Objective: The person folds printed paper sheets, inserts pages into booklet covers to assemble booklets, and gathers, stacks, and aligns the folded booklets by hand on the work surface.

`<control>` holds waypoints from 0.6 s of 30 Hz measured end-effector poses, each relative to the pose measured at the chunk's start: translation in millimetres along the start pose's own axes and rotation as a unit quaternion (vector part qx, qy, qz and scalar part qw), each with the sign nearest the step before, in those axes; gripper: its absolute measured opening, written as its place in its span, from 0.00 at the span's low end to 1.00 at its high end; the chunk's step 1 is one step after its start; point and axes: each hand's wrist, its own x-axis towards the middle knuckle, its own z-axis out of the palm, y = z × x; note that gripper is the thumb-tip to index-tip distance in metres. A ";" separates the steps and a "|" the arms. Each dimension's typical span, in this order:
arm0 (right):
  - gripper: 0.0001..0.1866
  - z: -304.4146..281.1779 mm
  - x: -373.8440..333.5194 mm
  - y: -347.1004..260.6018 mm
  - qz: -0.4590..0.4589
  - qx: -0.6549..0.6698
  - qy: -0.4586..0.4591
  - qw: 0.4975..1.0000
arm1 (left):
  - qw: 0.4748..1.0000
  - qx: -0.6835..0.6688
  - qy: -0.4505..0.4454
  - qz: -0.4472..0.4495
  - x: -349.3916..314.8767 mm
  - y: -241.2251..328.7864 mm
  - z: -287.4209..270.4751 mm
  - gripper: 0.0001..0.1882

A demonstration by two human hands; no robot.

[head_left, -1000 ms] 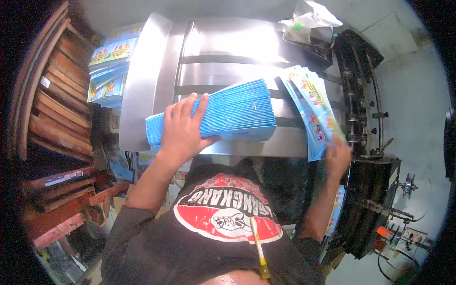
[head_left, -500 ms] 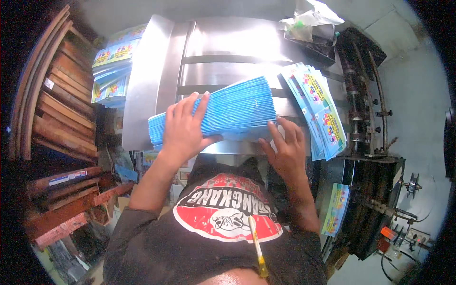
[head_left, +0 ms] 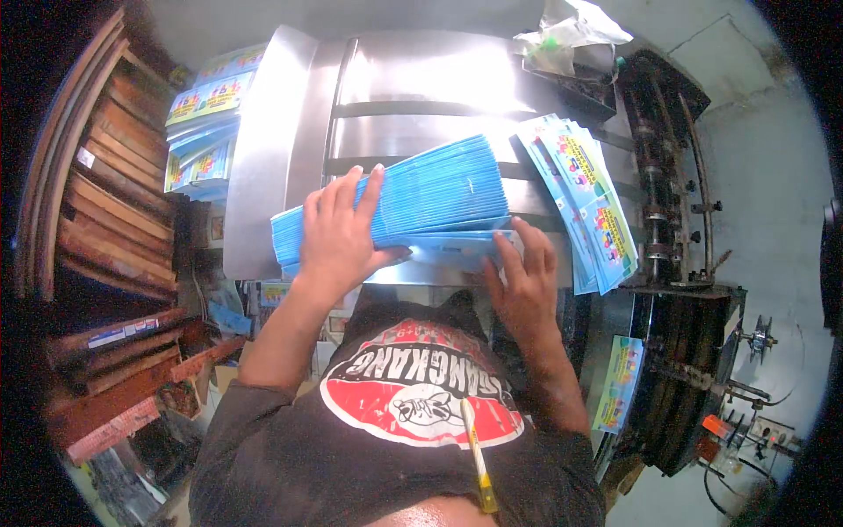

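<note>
A long row of blue folded leaflets (head_left: 439,184) lies slantwise on the metal table, their edges fanned closely together. My left hand (head_left: 338,230) is wrapped over its left part, fingers across the edges and thumb along the near side. At the near right corner, my right hand (head_left: 524,272) pinches the end of the nearest leaflet (head_left: 448,249), which stands slightly apart from the others. The thumb tip of this hand is partly hidden. Just right of the row, a fanned pile of colourful printed leaflets (head_left: 584,198) rests on the table.
Another printed stack (head_left: 204,132) sits beyond the table's raised left plate (head_left: 268,158). A dark machine with rollers (head_left: 657,193) stands at the right. A plastic bag (head_left: 571,35) lies at the back right, and wooden boards (head_left: 114,176) lean at the left.
My right hand has closed on the nearest leaflet and drawn its right end slightly away from the row, widening a gap. My left hand keeps its place on the row.
</note>
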 end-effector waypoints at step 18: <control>0.10 -6.3 35.2 -8.4 0.095 0.104 -0.055 0.989 | 1.000 -0.001 -0.025 -0.011 -1.0 -2.2 0.3 0.61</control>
